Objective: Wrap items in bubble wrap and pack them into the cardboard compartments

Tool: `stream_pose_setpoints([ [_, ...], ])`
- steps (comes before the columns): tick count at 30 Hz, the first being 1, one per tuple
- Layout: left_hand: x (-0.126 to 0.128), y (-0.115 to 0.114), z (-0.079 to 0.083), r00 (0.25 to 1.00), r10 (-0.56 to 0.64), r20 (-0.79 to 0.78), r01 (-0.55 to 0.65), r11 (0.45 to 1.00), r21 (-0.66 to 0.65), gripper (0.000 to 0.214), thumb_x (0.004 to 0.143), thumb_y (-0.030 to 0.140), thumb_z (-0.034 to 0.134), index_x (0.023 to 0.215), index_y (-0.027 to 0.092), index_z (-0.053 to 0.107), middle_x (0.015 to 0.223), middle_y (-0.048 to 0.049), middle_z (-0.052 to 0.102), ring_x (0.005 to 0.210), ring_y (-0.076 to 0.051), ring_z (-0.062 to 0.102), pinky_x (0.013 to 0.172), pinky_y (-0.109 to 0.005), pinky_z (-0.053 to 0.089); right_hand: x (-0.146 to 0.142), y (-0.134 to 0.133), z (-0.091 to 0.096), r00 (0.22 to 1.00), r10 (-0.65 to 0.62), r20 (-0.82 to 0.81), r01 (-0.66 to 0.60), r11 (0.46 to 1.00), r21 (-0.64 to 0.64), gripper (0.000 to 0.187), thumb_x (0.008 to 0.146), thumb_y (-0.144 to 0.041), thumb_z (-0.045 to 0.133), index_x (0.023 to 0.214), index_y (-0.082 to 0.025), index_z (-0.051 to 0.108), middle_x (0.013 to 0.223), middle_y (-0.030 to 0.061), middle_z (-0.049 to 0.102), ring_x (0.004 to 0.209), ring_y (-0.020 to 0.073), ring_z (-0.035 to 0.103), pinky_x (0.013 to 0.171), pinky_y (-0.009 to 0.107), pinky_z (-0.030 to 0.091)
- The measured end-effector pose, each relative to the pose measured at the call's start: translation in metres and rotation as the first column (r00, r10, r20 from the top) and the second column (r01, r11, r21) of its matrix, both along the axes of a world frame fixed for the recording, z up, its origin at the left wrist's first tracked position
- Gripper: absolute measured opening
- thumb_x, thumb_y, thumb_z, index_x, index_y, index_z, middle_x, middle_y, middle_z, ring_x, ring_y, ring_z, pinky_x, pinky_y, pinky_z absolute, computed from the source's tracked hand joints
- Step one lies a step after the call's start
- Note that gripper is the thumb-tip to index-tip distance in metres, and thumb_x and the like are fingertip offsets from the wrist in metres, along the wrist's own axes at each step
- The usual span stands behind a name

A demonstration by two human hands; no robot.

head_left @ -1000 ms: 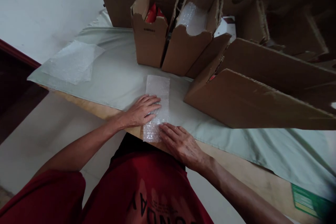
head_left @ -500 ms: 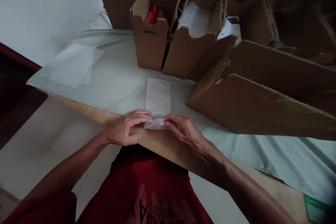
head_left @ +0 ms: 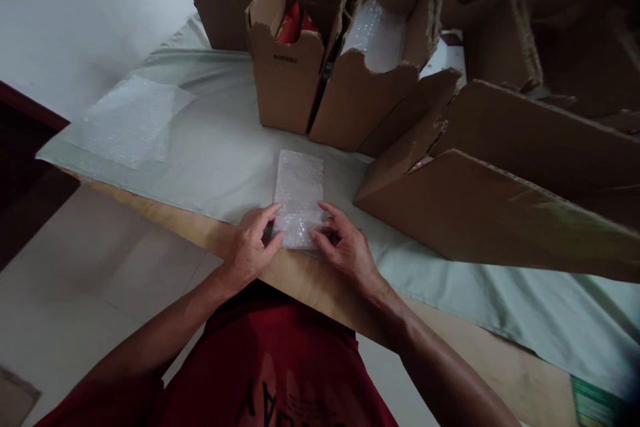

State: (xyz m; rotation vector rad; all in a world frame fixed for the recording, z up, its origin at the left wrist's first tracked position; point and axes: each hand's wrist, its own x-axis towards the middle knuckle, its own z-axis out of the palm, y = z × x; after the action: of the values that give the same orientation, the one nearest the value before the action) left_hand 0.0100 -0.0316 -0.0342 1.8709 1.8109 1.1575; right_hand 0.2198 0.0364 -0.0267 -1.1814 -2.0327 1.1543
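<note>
A narrow rectangle of bubble wrap (head_left: 300, 177) lies flat at the table's front edge, its near end doubled over into a shiny fold. My left hand (head_left: 253, 240) grips the left side of that fold, thumb low and index finger higher up the edge. On the opposite side my right hand (head_left: 347, 243) has its thumb on the fold and its fingers curled at the right edge. Whether anything lies inside the wrap I cannot tell.
Loose bubble wrap sheets (head_left: 133, 120) lie on the pale green cloth (head_left: 220, 120) to the left. Behind stand a cardboard bin (head_left: 285, 90) with red packets and another bin (head_left: 363, 100) with bubble wrap. A large open carton (head_left: 490, 213) stands close on the right.
The near end of the bubble wrap is folded farther up. My left hand has turned from lying across the fold to gripping its left edge; my right fingers have spread along the right edge.
</note>
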Motion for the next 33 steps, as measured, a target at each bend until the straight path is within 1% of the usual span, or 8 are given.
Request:
stream_pose_setpoints([
  [3, 0.004, 0.001, -0.001, 0.993, 0.020, -0.119, -0.015, 0.999, 0.046, 0.043, 0.093, 0.017, 0.057, 0.136, 0.022, 0.055, 0.096, -0.0051, 0.069, 0.093, -0.023, 0.066, 0.089, -0.041, 0.057, 0.007, -0.007, 0.007, 0.991, -0.072, 0.116, 0.038, 0.962, 0.270, 0.048, 0.097, -0.033, 0.059, 0.144, -0.025, 0.051, 0.098, 0.0066, 0.072, 0.082, 0.0215, 0.067, 0.078, 0.037, 0.055],
  [6, 0.005, 0.002, 0.000, 0.987, 0.023, -0.161, -0.015, 0.998, 0.054, 0.044, 0.093, 0.015, 0.059, 0.136, 0.022, 0.055, 0.104, -0.0078, 0.069, 0.102, -0.025, 0.066, 0.094, -0.044, 0.056, 0.016, -0.020, 0.019, 0.967, -0.088, 0.238, -0.069, 0.811, 0.581, 0.035, 0.100, -0.031, 0.059, 0.134, -0.024, 0.059, 0.113, 0.0117, 0.071, 0.097, 0.0269, 0.067, 0.082, 0.042, 0.051],
  [11, 0.003, 0.002, -0.002, 0.984, 0.016, -0.178, -0.010, 0.999, 0.035, 0.042, 0.092, 0.014, 0.058, 0.133, 0.023, 0.059, 0.123, -0.0108, 0.066, 0.115, -0.026, 0.065, 0.103, -0.046, 0.055, 0.012, -0.024, 0.021, 0.876, 0.176, 0.449, -0.434, 0.691, 0.578, 0.030, 0.100, -0.018, 0.055, 0.129, -0.018, 0.065, 0.135, 0.0162, 0.068, 0.127, 0.0324, 0.058, 0.095, 0.048, 0.045],
  [19, -0.006, -0.016, 0.018, 0.960, -0.168, -0.225, 0.189, 0.979, 0.075, 0.039, 0.089, 0.031, 0.072, 0.125, 0.018, 0.066, 0.160, -0.0196, 0.043, 0.146, -0.039, 0.044, 0.115, -0.060, 0.044, 0.005, 0.003, 0.026, 0.868, 0.322, 0.379, -0.477, 0.753, 0.454, 0.026, 0.100, -0.011, 0.049, 0.112, -0.017, 0.071, 0.106, 0.0101, 0.078, 0.100, 0.0241, 0.069, 0.097, 0.043, 0.045],
  [23, -0.006, -0.017, 0.024, 0.962, -0.204, -0.179, 0.229, 0.965, 0.129, 0.014, 0.093, 0.019, 0.065, 0.104, 0.021, 0.072, 0.121, -0.0111, 0.074, 0.131, -0.032, 0.060, 0.107, -0.055, 0.051, 0.007, 0.005, 0.048, 0.889, 0.364, 0.279, -0.435, 0.861, 0.262, 0.025, 0.105, -0.024, 0.048, 0.109, -0.019, 0.072, 0.096, 0.0067, 0.078, 0.088, 0.0216, 0.069, 0.088, 0.037, 0.048],
  [28, -0.006, -0.004, 0.014, 0.992, -0.116, -0.056, 0.118, 0.992, 0.034, 0.013, 0.095, 0.024, 0.061, 0.101, 0.019, 0.072, 0.088, -0.0052, 0.075, 0.087, -0.021, 0.070, 0.079, -0.037, 0.060, 0.007, 0.008, 0.041, 0.971, 0.210, 0.110, -0.210, 0.978, -0.012, 0.030, 0.100, -0.038, 0.057, 0.122, -0.020, 0.067, 0.100, 0.0063, 0.076, 0.083, 0.0212, 0.069, 0.073, 0.032, 0.053],
  [31, -0.005, 0.002, 0.008, 0.998, 0.010, -0.067, -0.013, 0.999, -0.041, 0.021, 0.094, 0.025, 0.061, 0.112, 0.020, 0.070, 0.092, -0.0052, 0.074, 0.084, -0.020, 0.068, 0.078, -0.034, 0.059, 0.009, 0.007, 0.027, 0.995, 0.045, 0.087, -0.062, 0.979, 0.192, 0.037, 0.098, -0.042, 0.060, 0.128, -0.020, 0.064, 0.114, 0.0106, 0.073, 0.094, 0.0251, 0.069, 0.080, 0.038, 0.054],
  [33, -0.003, 0.006, 0.006, 0.995, 0.061, -0.083, -0.066, 0.996, -0.053, 0.027, 0.093, 0.025, 0.061, 0.119, 0.021, 0.068, 0.091, -0.0042, 0.072, 0.083, -0.020, 0.067, 0.078, -0.034, 0.058, 0.011, 0.003, 0.022, 0.989, -0.054, 0.140, -0.015, 0.893, 0.449, 0.030, 0.100, -0.038, 0.058, 0.123, -0.021, 0.065, 0.122, 0.0132, 0.071, 0.106, 0.0281, 0.066, 0.089, 0.043, 0.051],
])
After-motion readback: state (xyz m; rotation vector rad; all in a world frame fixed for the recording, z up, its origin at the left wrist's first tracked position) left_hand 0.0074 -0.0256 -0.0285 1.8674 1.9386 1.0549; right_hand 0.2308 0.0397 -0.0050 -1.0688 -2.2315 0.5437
